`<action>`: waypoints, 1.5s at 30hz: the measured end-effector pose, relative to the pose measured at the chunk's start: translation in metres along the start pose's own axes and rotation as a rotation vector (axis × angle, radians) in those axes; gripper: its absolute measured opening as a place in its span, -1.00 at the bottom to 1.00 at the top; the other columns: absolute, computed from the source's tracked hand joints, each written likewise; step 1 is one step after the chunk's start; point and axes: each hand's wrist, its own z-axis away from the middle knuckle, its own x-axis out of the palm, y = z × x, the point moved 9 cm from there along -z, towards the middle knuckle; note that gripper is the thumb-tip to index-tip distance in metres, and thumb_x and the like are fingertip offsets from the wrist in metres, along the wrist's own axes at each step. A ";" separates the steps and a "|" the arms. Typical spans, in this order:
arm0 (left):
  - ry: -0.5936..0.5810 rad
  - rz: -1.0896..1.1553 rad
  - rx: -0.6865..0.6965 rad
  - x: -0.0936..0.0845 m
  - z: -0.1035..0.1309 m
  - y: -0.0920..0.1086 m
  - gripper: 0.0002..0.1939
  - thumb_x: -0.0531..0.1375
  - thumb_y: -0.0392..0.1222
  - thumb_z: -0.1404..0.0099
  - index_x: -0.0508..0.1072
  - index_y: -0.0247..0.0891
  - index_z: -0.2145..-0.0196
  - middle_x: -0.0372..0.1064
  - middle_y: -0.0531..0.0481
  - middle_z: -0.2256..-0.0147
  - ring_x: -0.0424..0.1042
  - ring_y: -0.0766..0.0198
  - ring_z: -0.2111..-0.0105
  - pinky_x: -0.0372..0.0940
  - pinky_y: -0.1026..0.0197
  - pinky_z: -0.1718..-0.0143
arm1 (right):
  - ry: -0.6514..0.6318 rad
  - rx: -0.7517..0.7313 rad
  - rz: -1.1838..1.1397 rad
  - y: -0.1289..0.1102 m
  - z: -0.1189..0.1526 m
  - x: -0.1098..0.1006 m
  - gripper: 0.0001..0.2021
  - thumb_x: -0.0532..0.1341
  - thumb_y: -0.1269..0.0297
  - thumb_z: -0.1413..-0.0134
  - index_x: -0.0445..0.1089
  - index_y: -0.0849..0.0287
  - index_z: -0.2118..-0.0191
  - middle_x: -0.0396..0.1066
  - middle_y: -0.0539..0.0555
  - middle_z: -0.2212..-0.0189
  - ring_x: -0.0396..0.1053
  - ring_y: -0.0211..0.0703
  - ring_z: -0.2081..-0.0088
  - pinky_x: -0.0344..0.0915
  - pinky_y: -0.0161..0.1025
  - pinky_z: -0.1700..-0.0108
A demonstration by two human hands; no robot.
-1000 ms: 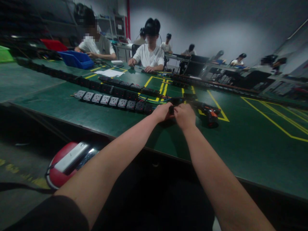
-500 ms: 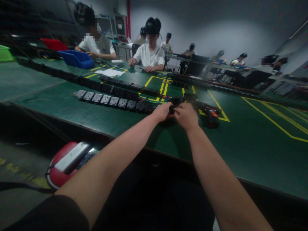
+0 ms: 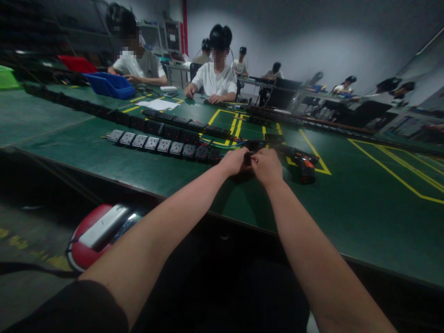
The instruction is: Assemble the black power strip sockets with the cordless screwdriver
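My left hand (image 3: 236,162) and my right hand (image 3: 268,165) meet over the green table, fingers closed around a small black part (image 3: 248,158) between them. Its kind is hidden by the fingers. Left of my hands runs a row of joined socket modules (image 3: 164,145), grey at the far end and black near my left hand. Behind it lies another row of black socket modules (image 3: 156,128). Thin coloured wires (image 3: 222,144) run just behind my left hand. To the right of my right hand rests a black and orange power screwdriver (image 3: 306,169).
The green table (image 3: 364,222) carries yellow tape outlines. A blue bin (image 3: 110,85), a red bin (image 3: 78,64) and white paper (image 3: 158,104) are farther back. Co-workers sit across the table. A red stool (image 3: 92,231) holding a white device stands below the front edge.
My right hand has shifted very slightly to the left, its fingers still at the black part. My left hand stays almost where it was.
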 end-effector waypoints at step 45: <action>0.055 0.094 0.002 0.001 -0.002 -0.007 -0.44 0.40 0.08 -0.17 0.44 -0.19 -0.05 0.60 -0.17 0.11 0.58 -0.08 0.07 0.45 -0.09 -0.01 | 0.098 -0.095 0.016 0.005 0.005 -0.017 -0.73 0.19 0.35 -0.26 0.66 0.15 0.09 0.47 0.26 0.10 0.28 0.12 0.02 0.29 0.00 0.02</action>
